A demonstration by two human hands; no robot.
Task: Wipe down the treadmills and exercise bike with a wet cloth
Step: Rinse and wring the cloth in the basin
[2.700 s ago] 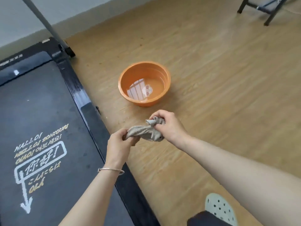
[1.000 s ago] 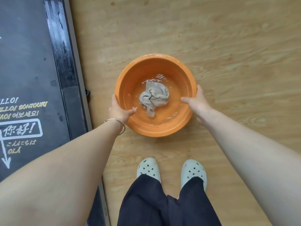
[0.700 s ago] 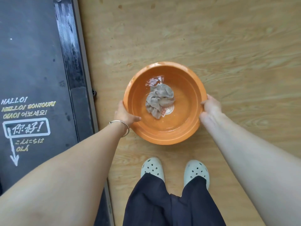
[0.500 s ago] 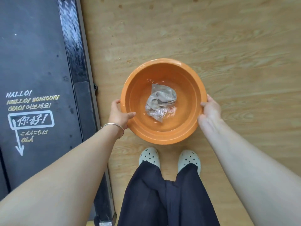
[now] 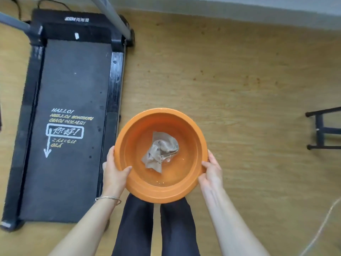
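An orange plastic basin (image 5: 132, 126) is held up in front of my legs, well above the wooden floor. A grey-brown cloth (image 5: 159, 152) lies crumpled in the water inside it. My left hand (image 5: 113, 170) grips the basin's left rim, thumb hooked over the edge. On the opposite rim my right hand (image 5: 211, 169) holds with its fingers wrapped underneath. A black treadmill (image 5: 68, 93) with white and yellow greeting text lies flat on the floor to the left.
Grey treadmill uprights (image 5: 110, 15) rise at the top left. A black metal frame (image 5: 322, 129) stands at the right edge. A thin pale cord (image 5: 321, 228) runs along the floor at the lower right. A wall skirting (image 5: 239, 13) crosses the top.
The cloth went from both hands into the basin. Both hands then took the rim and lifted the basin off the floor; the view has risen and now shows the whole treadmill.
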